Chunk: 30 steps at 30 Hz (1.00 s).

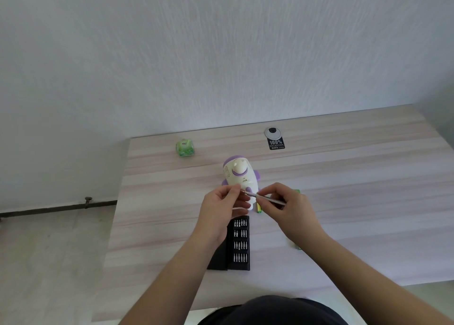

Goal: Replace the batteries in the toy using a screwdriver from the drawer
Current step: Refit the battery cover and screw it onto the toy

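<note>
Tabletop point(344, 177): pale wood grain, against white wall.
Toy point(239, 177): white-purple, centre.
Right hand point(287, 209): pinches slim silver screwdriver point(267, 198), tip toward 9 o'clock at toy's base.
Left hand point(221, 209): fingertips pinched at screwdriver tip.
Bit case point(239, 243): black, open, 6 o'clock of toy.
Green packet point(184, 148): 10 o'clock.
Cable grommet point(272, 132): 1 o'clock.

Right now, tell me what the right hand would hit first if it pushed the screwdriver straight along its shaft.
The right hand points the screwdriver toward the left hand. Its tip sits at that hand's fingertips, so it probably meets them first, though the toy lies close and depth is unclear.
</note>
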Available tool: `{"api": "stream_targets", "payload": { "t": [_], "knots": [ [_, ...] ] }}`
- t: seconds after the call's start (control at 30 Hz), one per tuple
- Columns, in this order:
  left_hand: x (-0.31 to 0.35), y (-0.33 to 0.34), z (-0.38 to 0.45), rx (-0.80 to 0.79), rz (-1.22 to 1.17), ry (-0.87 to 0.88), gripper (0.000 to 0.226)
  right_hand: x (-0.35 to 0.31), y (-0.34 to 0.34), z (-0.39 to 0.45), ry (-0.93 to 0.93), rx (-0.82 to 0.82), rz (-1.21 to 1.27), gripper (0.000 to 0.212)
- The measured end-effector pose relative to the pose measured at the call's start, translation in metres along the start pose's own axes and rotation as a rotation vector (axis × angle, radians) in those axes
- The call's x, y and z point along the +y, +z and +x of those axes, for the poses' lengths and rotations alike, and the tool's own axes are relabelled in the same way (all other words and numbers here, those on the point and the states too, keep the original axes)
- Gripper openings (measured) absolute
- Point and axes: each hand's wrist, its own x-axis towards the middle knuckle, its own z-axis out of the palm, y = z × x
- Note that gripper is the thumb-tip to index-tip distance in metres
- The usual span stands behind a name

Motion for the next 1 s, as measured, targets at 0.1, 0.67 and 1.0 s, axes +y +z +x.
{"api": "stream_targets", "payload": {
  "t": [0.1, 0.67, 1.0],
  "knots": [
    [-0.002, 0.000, 0.000, 0.000, -0.027, -0.009, 0.028, 0.002, -0.001, 0.000, 0.021, -0.001, 0.012, 0.003],
    [-0.028, -0.031, 0.067, 0.088, 0.658, 0.413, 0.029, 0.017, 0.000, 0.003, 0.225, 0.005, 0.344, 0.007],
    [-0.032, -0.021, 0.110, -0.144, 0.685, 0.436, 0.069, 0.027, 0.009, 0.018, 0.325, 0.085, 0.444, 0.008]
  ]
}}
